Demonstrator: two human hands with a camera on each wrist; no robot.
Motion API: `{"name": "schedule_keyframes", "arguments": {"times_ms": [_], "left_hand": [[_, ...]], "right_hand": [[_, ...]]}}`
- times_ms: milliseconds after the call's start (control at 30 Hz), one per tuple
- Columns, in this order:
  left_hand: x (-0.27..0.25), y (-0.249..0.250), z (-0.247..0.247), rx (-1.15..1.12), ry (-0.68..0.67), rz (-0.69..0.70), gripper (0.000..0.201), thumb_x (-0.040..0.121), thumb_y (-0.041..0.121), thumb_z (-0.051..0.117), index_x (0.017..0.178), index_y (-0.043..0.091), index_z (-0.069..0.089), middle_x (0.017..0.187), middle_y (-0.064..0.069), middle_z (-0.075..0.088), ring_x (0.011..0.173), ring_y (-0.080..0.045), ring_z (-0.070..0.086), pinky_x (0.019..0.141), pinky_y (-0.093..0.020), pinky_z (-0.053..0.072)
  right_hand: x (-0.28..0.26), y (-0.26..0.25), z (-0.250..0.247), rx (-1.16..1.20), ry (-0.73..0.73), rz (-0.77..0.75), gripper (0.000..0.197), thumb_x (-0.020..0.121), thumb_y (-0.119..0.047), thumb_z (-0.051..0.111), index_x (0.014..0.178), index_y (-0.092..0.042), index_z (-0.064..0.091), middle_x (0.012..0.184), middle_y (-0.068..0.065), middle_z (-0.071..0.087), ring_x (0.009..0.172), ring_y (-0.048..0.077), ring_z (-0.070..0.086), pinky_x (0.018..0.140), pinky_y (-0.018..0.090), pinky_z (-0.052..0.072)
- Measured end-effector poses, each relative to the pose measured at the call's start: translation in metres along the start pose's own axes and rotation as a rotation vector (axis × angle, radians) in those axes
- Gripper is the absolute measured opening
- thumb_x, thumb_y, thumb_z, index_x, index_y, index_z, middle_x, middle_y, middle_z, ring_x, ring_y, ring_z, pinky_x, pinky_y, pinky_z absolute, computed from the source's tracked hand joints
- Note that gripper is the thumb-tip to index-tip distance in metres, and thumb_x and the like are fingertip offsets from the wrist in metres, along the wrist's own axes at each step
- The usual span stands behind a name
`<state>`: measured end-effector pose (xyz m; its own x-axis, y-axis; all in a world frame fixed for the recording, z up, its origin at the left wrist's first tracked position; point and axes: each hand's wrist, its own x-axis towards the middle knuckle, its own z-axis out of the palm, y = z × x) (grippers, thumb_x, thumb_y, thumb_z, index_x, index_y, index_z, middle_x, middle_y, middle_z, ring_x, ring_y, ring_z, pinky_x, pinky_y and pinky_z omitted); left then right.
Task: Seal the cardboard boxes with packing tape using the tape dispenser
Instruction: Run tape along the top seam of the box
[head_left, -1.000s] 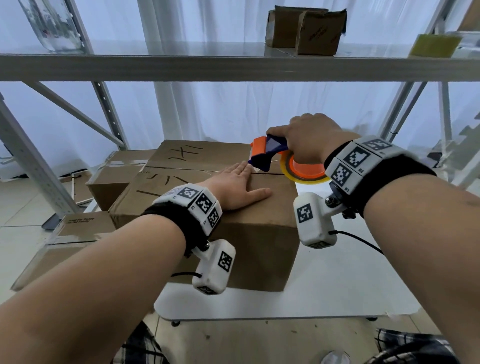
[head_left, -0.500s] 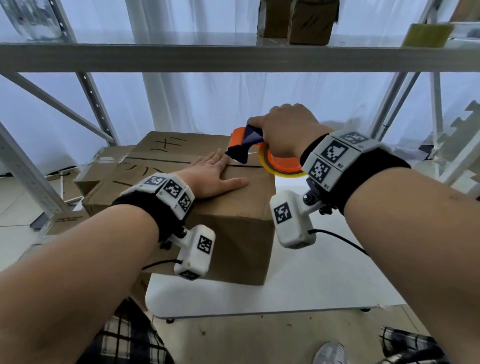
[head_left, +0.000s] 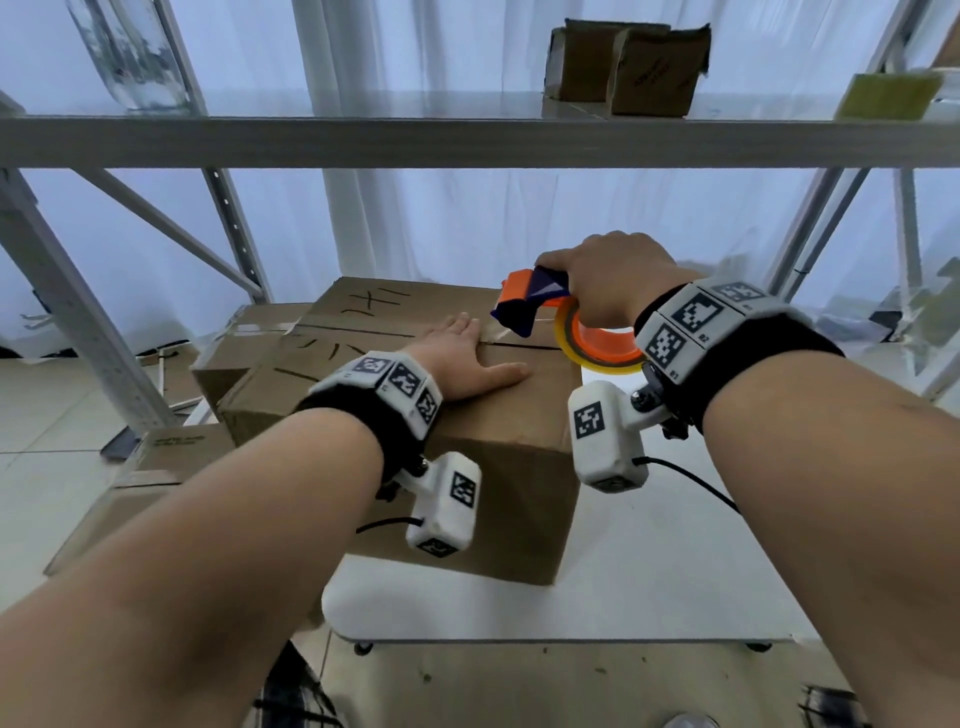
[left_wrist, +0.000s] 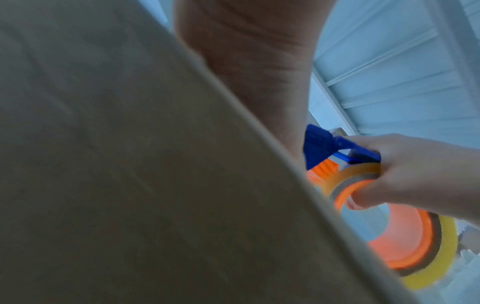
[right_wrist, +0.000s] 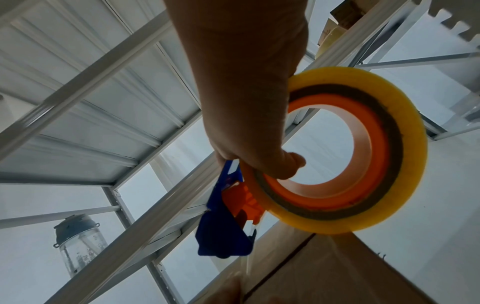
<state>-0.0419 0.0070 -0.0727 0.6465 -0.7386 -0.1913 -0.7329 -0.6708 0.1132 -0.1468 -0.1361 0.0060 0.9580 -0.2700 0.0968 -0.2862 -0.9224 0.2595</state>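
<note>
A brown cardboard box (head_left: 483, 467) (left_wrist: 130, 185) (right_wrist: 337, 273) stands on a white table (head_left: 649, 571), its top flaps meeting in a dark seam. My left hand (head_left: 462, 358) lies flat on the near flap with fingers straight, their tips at the seam. My right hand (head_left: 608, 275) (right_wrist: 249, 102) (left_wrist: 405, 174) grips an orange and blue tape dispenser (head_left: 524, 304) (right_wrist: 226, 226) (left_wrist: 327, 148) with a yellowish tape roll (head_left: 597, 353) (right_wrist: 363, 150) (left_wrist: 441, 257), held just above the seam at the box's right end. A clear strip of tape runs from the dispenser down to the box top.
A grey metal shelf (head_left: 467, 140) crosses overhead, carrying small brown boxes (head_left: 628, 67) and a glass jar (head_left: 135, 57) (right_wrist: 78, 240). More cardboard boxes (head_left: 171, 452) sit low on the left beside a slanted rack post (head_left: 67, 306). The table's front edge (head_left: 561, 636) lies near me.
The dispenser stays over the right end of the seam, lifted slightly off the box top. The left hand keeps pressing the near flap. The head view has shifted a little.
</note>
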Motion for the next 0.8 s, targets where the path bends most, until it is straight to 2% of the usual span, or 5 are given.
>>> {"name": "schedule_keyframes", "arguments": {"times_ms": [100,267,400,567,800], "left_hand": [[0.004,0.003,0.003,-0.057,0.021,0.023,0.102,0.079,0.081,0.033,0.153,0.018,0.002,0.161,0.000,0.000,0.147,-0.015,-0.001,0.119,-0.038,-0.001],[0.001,0.001,0.009,-0.116,0.111,-0.003,0.102,0.074,0.083,0.040,0.152,0.021,0.018,0.157,0.004,0.023,0.142,-0.017,0.025,0.116,-0.038,0.024],[0.001,-0.001,0.011,-0.139,0.124,-0.004,0.101,0.072,0.085,0.038,0.151,0.023,0.021,0.154,0.005,0.029,0.139,-0.016,0.032,0.112,-0.038,0.031],[-0.002,0.001,0.009,-0.117,0.100,-0.005,0.098,0.080,0.079,0.036,0.153,0.019,0.010,0.159,0.002,0.015,0.145,-0.017,0.018,0.117,-0.035,0.017],[0.001,0.006,0.006,-0.013,-0.015,-0.022,0.094,0.086,0.075,0.024,0.153,0.015,-0.002,0.160,-0.001,-0.004,0.147,-0.015,-0.001,0.118,-0.035,-0.001]], "right_hand": [[0.000,0.002,0.004,-0.013,0.010,-0.004,0.053,0.087,-0.011,0.048,0.135,-0.033,0.041,0.093,0.002,0.046,0.082,0.023,0.044,0.070,0.035,0.032],[0.002,-0.001,0.004,-0.077,0.033,-0.069,0.052,0.088,-0.012,0.048,0.134,-0.034,0.041,0.093,0.004,0.046,0.082,0.024,0.044,0.069,0.036,0.032],[-0.002,0.001,0.003,-0.072,0.039,-0.066,0.051,0.089,-0.010,0.046,0.133,-0.033,0.040,0.092,0.005,0.046,0.081,0.025,0.045,0.070,0.035,0.032],[-0.018,0.021,0.011,-0.034,-0.012,0.001,0.059,0.089,-0.013,0.046,0.142,-0.035,0.033,0.099,0.006,0.049,0.084,0.025,0.047,0.070,0.035,0.036],[-0.034,0.044,0.027,0.038,-0.017,0.108,0.070,0.088,-0.015,0.048,0.148,-0.037,0.022,0.115,0.008,0.053,0.105,0.030,0.052,0.080,0.037,0.043]]}}
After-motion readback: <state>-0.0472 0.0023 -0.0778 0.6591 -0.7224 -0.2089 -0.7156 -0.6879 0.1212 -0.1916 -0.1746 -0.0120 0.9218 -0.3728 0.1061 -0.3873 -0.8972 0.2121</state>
